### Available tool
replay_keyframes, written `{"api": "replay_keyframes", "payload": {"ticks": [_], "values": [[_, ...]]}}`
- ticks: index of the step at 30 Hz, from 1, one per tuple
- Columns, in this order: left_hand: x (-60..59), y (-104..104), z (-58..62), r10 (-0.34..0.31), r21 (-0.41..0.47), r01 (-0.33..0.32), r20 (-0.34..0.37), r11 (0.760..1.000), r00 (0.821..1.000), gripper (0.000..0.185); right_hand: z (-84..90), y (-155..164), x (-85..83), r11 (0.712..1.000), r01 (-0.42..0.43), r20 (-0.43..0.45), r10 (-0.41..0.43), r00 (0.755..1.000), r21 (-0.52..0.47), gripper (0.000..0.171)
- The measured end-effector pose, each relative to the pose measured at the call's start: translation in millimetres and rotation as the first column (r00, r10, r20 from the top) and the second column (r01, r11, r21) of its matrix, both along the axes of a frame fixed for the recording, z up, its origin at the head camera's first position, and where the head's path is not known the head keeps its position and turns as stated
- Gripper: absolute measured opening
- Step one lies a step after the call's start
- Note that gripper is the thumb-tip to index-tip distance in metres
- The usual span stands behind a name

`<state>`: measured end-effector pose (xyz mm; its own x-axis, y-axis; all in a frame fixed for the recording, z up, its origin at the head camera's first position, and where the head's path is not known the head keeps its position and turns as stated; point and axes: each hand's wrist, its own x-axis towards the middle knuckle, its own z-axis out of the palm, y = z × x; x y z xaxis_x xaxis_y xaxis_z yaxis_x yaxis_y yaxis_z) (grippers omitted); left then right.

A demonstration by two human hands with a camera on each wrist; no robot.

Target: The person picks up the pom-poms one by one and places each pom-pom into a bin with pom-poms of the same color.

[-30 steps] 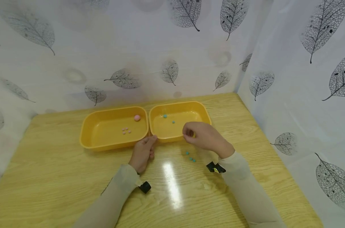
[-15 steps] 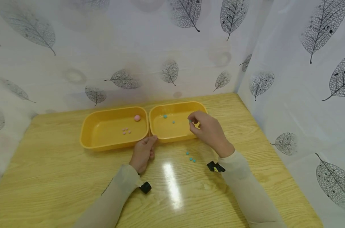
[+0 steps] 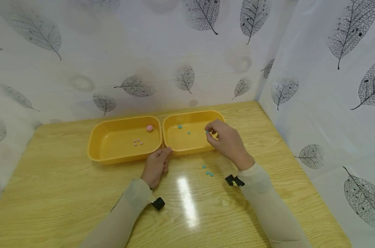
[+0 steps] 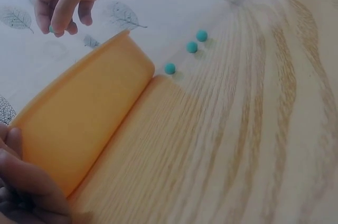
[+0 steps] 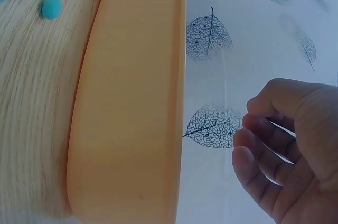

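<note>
My right hand (image 3: 226,141) is over the right yellow tray (image 3: 187,151), pinching a small teal ball (image 4: 52,28) between thumb and index finger. Inside that tray lie a larger teal ball (image 3: 179,126) and a small teal one (image 3: 189,133). My left hand (image 3: 155,167) grips the near left corner of the same tray, where the two trays meet. Three small teal balls (image 4: 191,47) rest on the table in front of the tray. In the right wrist view, the right hand's fingers (image 5: 259,168) are curled and the pinched ball is hidden.
The left yellow tray (image 3: 113,161) stands right beside the other. A larger pink ball (image 3: 149,128) and several small pink balls (image 3: 135,144) are in it. A white leaf-printed curtain (image 3: 162,51) closes off the back and right sides of the wooden table (image 3: 66,193).
The right hand has moved slightly up and away over the right tray, bringing the pinched teal ball into sight, and then stayed there. The left hand has kept its place.
</note>
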<state>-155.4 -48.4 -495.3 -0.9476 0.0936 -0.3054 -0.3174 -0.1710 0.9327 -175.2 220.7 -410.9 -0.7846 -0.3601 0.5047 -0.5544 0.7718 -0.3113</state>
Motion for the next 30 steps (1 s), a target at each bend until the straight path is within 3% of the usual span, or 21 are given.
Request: {"api": "replay_keyframes", "payload": {"ticks": [9,20,30], "values": [[-0.9,0,-0.7,-0.003,-0.006,0.003,0.001,1.0,1.0,0.041,-0.6,0,-0.5,1.0,0.007,0.001,-0.007,1.0,0.013,0.011],[0.9,0,-0.5,-0.001,-0.005,0.001,-0.008,1.0,1.0,0.041,-7.5,-4,-2.0,0.998,-0.015,0.068,0.011,0.998,0.058,0.009],[-1.0,-1,-2.0,-0.007,0.015,0.007,-0.022,1.0,1.0,0.04,-14.4,-10,-13.7,1.0,0.008,0.096,-0.01,0.995,0.021,0.011]]}}
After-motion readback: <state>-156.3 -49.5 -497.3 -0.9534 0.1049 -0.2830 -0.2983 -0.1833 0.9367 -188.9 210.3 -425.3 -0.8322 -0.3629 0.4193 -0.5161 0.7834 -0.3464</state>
